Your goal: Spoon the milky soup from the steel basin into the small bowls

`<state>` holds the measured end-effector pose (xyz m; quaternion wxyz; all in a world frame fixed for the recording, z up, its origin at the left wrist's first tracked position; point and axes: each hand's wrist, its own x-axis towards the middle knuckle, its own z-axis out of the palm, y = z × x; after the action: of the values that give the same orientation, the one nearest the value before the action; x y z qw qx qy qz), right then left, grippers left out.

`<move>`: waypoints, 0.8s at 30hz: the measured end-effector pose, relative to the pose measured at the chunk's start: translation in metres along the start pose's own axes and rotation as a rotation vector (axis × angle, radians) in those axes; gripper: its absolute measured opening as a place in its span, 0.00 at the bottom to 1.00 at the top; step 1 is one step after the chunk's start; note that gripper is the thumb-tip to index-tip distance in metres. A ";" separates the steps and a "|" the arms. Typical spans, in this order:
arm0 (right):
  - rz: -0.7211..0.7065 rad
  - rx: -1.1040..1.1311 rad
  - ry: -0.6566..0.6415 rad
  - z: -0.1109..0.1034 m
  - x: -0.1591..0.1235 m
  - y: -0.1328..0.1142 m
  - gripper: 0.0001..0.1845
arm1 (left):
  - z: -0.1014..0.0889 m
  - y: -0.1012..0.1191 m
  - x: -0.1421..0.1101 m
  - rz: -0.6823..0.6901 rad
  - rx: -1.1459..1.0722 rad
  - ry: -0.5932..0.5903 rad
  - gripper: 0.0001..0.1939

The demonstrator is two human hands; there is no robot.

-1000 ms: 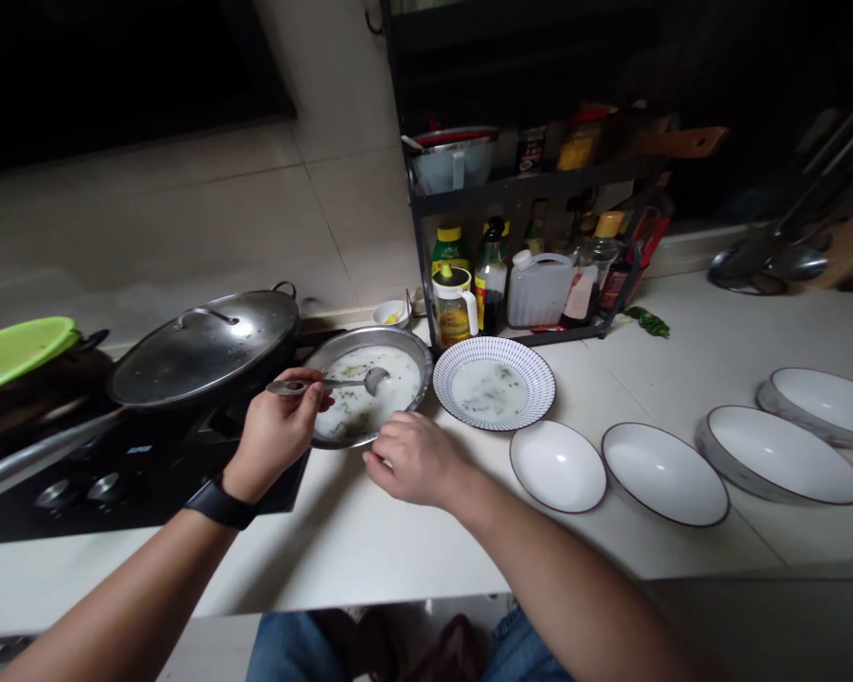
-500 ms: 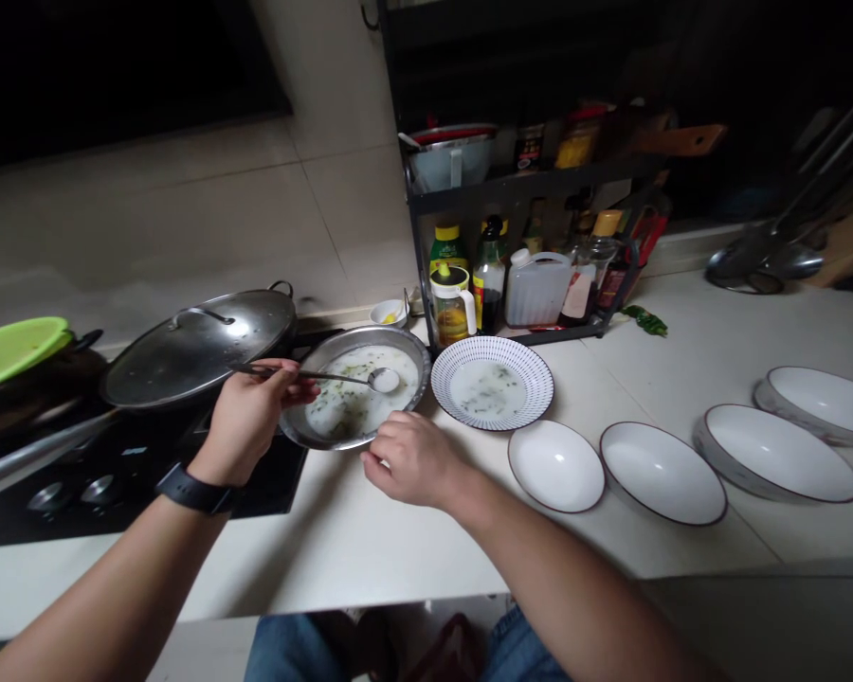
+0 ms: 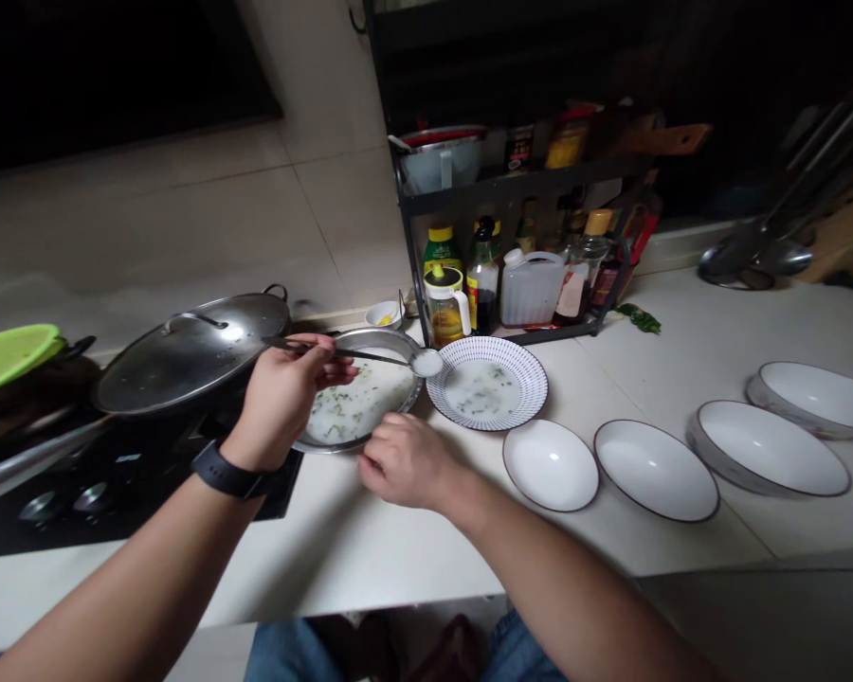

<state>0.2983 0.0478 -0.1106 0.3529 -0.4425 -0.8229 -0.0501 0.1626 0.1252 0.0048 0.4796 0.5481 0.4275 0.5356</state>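
My left hand [image 3: 288, 393], with a dark watch on its wrist, is closed around the handle of a long-handled ladle [image 3: 427, 363]. The ladle's bowl holds white liquid and hovers over the gap between the metal basin [image 3: 418, 386] and the patterned plate [image 3: 538, 384]. Thin white soup with green bits fills the basin. Similar soup lies in the plate, to the basin's right. My right hand [image 3: 407, 459] is closed at the basin's near right rim, its fingertips partly hidden.
Several white bowls, among them a small bowl [image 3: 551, 466], stand right of the plate. A lidded pan [image 3: 185, 355] sits on the black stove [image 3: 142, 483] at left. Behind the plate, a rack [image 3: 483, 187] holds bottles and an oil jug [image 3: 446, 313]. A green leaf [image 3: 638, 318] lies on the counter.
My left hand has moved right, carrying the filled ladle from above the basin to the plate's left edge. My right hand stays at the basin's rim. The view has shifted slightly.
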 end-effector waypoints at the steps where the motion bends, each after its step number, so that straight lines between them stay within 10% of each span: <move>1: 0.003 -0.002 -0.008 0.000 0.000 0.000 0.15 | 0.007 -0.002 -0.002 0.005 0.010 -0.020 0.14; 7: 0.011 0.019 -0.045 -0.002 0.003 0.000 0.12 | 0.036 -0.014 -0.020 0.205 0.338 -0.194 0.14; 17: 0.041 -0.010 -0.031 -0.001 0.005 -0.001 0.21 | 0.024 -0.021 -0.037 1.080 0.740 -0.701 0.13; 24: 0.013 0.006 -0.038 -0.002 0.002 0.001 0.12 | -0.010 -0.029 -0.021 0.654 0.621 -0.149 0.12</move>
<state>0.2991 0.0489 -0.1084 0.3390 -0.4476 -0.8267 -0.0368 0.1526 0.1098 -0.0275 0.1278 0.8091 0.3367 0.4645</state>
